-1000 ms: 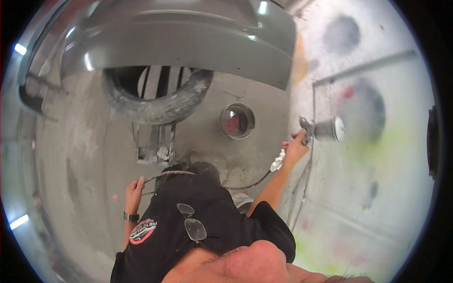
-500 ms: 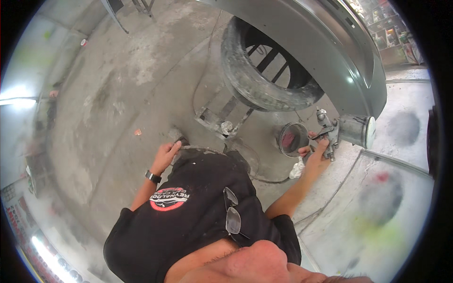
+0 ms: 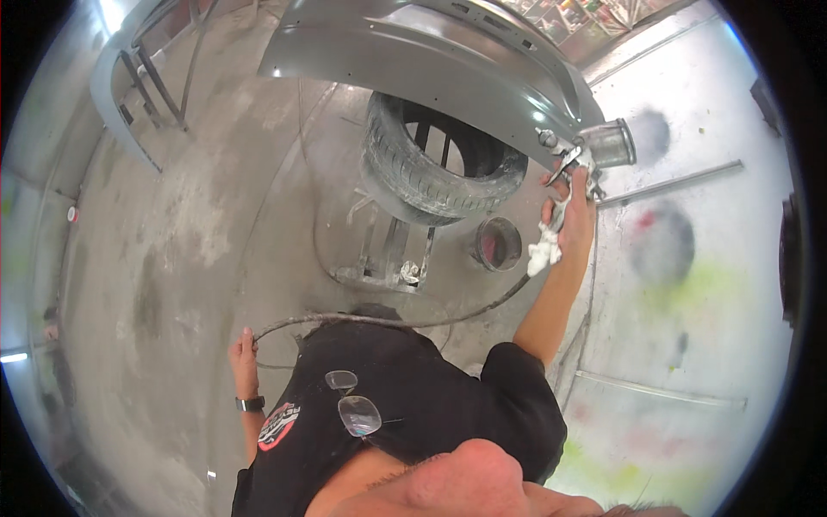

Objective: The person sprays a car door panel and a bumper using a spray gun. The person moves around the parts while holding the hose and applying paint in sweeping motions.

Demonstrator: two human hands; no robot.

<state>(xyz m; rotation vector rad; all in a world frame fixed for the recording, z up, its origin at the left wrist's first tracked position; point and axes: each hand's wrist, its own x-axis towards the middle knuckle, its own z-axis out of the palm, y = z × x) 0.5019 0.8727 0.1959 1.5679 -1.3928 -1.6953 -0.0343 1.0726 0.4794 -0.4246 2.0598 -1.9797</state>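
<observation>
In my right hand [image 3: 575, 211] is a metal spray gun [image 3: 570, 162], with the fingers wrapped round its handle. A translucent cup [image 3: 610, 142] sits on the gun's far side, close to the right end of a grey car body panel [image 3: 413, 52]. White wrapping [image 3: 544, 252] covers the joint under the handle, where a dark air hose [image 3: 413, 324] begins. That hose sweeps left across my body to my left hand [image 3: 245, 346], whose fingers are closed on it. A watch is on my left wrist.
Beneath the panel a worn tire [image 3: 405, 185] lies on a metal stand [image 3: 379, 274]. A bucket [image 3: 500, 244] with reddish contents stands beside it. A curved grey part [image 3: 112, 95] stands at the far left. Paint-spotted wall panels [image 3: 689, 319] line the right.
The spray gun has gone up and forward to the panel's right end in my right hand. My left hand is lower and farther left, and the hose now stretches between the two.
</observation>
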